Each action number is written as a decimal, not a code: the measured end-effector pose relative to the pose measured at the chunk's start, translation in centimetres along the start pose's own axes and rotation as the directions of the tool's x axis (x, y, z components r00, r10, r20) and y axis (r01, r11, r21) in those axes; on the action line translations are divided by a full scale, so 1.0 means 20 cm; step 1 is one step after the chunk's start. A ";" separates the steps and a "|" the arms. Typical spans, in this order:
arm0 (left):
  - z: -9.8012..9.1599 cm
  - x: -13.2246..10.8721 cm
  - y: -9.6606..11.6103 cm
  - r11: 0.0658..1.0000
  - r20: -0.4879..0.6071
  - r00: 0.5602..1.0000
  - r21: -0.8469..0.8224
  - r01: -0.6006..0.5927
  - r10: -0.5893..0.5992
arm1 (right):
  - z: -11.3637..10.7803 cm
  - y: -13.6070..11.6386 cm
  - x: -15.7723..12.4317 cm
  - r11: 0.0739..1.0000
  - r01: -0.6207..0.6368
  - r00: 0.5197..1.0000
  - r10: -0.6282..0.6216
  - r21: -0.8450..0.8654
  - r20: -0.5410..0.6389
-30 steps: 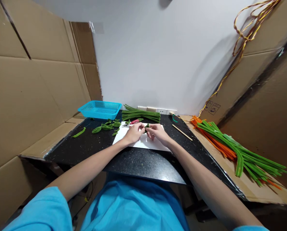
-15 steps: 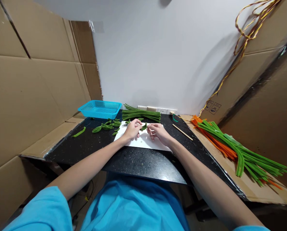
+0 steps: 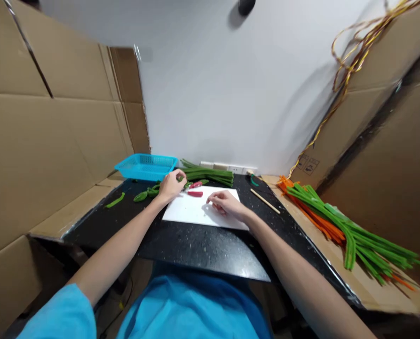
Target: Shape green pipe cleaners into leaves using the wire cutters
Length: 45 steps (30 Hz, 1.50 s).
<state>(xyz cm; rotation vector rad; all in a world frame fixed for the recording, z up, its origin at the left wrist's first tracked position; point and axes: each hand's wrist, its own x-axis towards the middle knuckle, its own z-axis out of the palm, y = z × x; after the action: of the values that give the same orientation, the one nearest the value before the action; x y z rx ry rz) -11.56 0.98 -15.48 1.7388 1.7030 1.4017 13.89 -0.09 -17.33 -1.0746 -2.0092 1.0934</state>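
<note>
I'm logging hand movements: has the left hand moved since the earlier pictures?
Yes. The left hand has moved to the left, closer to the blue basket, which stays put.

A smooth white sheet (image 3: pixel 186 210) lies beneath the right hand (image 3: pixel 225 203) on a glossy, speckled worktop (image 3: pixel 195 247), with fuzzy-looking pipe cleaners (image 3: pixel 211 174) and a plastic basket (image 3: pixel 137 174) beyond the left hand (image 3: pixel 172 185).

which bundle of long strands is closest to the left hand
The dark green bundle, at the back of the black table, near the left hand; the orange bundle and bright green bundle lie far right on cardboard.
</note>
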 end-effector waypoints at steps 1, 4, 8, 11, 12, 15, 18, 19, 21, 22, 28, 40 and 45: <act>-0.05 0.02 -0.01 0.998 -0.029 0.999 0.063 -0.022 0.024 | -0.01 0.01 0.01 0.997 0.024 0.997 -0.029 -0.068 -0.066; -0.14 0.06 -0.05 0.978 -0.071 0.995 0.198 -0.060 0.075 | -0.10 0.04 0.02 0.954 0.072 0.943 -0.161 -0.292 -0.292; -0.18 0.10 -0.12 0.953 -0.089 0.994 0.301 -0.031 0.061 | -0.25 0.10 0.03 0.880 0.017 0.875 -0.242 -0.474 -0.419; -0.18 0.11 -0.16 0.940 -0.079 0.997 0.342 0.010 0.019 | -0.31 0.16 0.02 0.844 -0.074 0.872 -0.203 -0.531 -0.445; -0.18 0.12 -0.17 0.937 -0.071 0.997 0.349 0.015 0.011 | -0.31 0.19 0.03 0.832 -0.094 0.878 -0.191 -0.547 -0.440; -0.16 0.12 -0.19 0.936 -0.027 0.999 0.350 -0.018 0.029 | -0.31 0.25 0.03 0.793 -0.124 0.898 -0.166 -0.596 -0.408; -0.11 0.10 -0.18 0.938 0.046 0.995 0.331 -0.101 0.091 | -0.30 0.28 0.04 0.766 -0.131 0.912 -0.155 -0.629 -0.380; -0.09 0.09 -0.17 0.937 0.070 0.991 0.324 -0.133 0.116 | -0.30 0.29 0.04 0.760 -0.130 0.915 -0.156 -0.637 -0.372; -0.04 0.06 -0.16 0.930 0.117 0.979 0.311 -0.196 0.167 | -0.30 0.30 0.04 0.752 -0.124 0.921 -0.156 -0.648 -0.358; -0.02 0.04 -0.15 0.926 0.137 0.973 0.307 -0.221 0.187 | -0.30 0.30 0.04 0.749 -0.122 0.923 -0.155 -0.651 -0.351; 0.04 0.00 -0.16 0.913 0.208 0.955 0.307 -0.270 0.213 | -0.30 0.34 0.06 0.745 -0.099 0.940 -0.149 -0.660 -0.308; 0.02 0.02 -0.16 0.893 0.215 0.958 0.368 -0.257 0.187 | -0.30 0.36 0.10 0.699 -0.037 0.947 -0.204 -0.714 -0.248; 0.02 0.01 -0.16 0.889 0.226 0.957 0.378 -0.260 0.183 | -0.33 0.34 0.12 0.667 -0.032 0.935 -0.243 -0.744 -0.258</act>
<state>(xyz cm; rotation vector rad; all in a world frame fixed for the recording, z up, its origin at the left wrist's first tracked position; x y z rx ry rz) -13.04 2.11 -18.02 2.2730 1.8305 0.9704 20.33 6.74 -19.75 -1.3839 -2.2166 -0.0617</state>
